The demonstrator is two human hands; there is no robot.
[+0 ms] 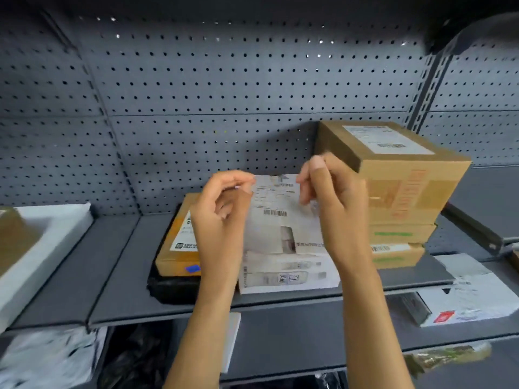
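Both my hands are raised in front of a white box point(280, 203) with a barcode label, which sits on top of a second white box point(286, 276) on the grey shelf point(118, 276). My left hand point(222, 217) has its fingers curled, and thumb and forefinger meet at the box's upper left corner. At the box's upper right edge my right hand point(337, 203) curls its fingers round it. Motion blur hides the exact contact.
A large brown carton point(398, 175) tops a stack of flatter cartons to the right. A flat brown parcel point(177, 248) lies on a black bag to the left. A white tray point(47, 248) stands far left. A perforated panel point(224, 80) backs the shelf; more parcels lie lower.
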